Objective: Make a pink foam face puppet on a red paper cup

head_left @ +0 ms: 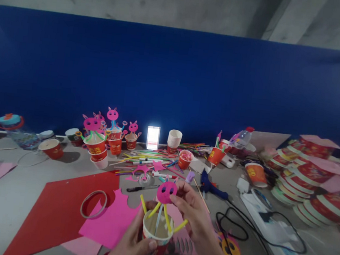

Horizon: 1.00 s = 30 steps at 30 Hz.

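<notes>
My left hand [136,238] is wrapped round a red paper cup [156,246] near the table's front edge. A pale straw [159,218] rises out of the cup, with yellow pipe cleaners [166,217] bent outward like limbs. At the top sits a pink paper animal head [166,192] with two dark eye spots and small ears. Fingers of my right hand [190,205] pinch the right edge of this head. Beneath my hands lie a bright pink sheet [110,221] with cut edges and a paler pink piece.
Finished-looking cup figures [92,124] stand at the back left. Pens and pipe cleaners [145,157] are heaped mid-table. A blue glue gun [210,187], its black cord and a white power strip [274,233] lie right. Stacked paper cups [305,175] rise far right; a tape ring [83,203] lies left.
</notes>
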Each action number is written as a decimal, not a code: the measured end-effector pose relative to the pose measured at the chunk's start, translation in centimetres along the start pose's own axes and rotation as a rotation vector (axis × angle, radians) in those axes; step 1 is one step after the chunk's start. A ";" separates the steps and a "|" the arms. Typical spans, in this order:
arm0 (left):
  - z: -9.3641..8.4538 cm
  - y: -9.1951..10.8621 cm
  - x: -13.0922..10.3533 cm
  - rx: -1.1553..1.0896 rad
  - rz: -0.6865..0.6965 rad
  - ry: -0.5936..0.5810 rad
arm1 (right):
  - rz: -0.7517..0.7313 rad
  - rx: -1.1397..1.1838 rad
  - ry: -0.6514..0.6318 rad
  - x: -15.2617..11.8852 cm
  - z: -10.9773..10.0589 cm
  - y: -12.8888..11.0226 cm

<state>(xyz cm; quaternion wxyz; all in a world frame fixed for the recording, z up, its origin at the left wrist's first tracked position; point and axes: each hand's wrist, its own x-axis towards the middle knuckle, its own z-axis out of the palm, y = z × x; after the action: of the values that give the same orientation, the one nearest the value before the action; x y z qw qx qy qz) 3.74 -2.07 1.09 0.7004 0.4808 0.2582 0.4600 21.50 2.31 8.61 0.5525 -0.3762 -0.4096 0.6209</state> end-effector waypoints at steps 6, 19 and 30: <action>-0.7 -0.8 -0.3 0.050 0.006 0.015 | -0.037 -0.079 -0.029 0.4 -0.6 0.1; 0.2 0.3 -0.3 -0.017 -0.034 -0.008 | -0.072 -0.111 -0.037 0.9 -0.8 0.0; -0.6 -1.0 -0.4 0.103 0.022 -0.070 | -0.066 -0.106 -0.080 0.6 -1.2 0.5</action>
<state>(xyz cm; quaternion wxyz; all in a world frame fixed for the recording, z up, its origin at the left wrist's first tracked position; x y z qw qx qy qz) 3.44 -2.22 -0.08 0.6782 0.5348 0.2519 0.4365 22.36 3.03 7.67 0.5351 -0.3661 -0.4759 0.5942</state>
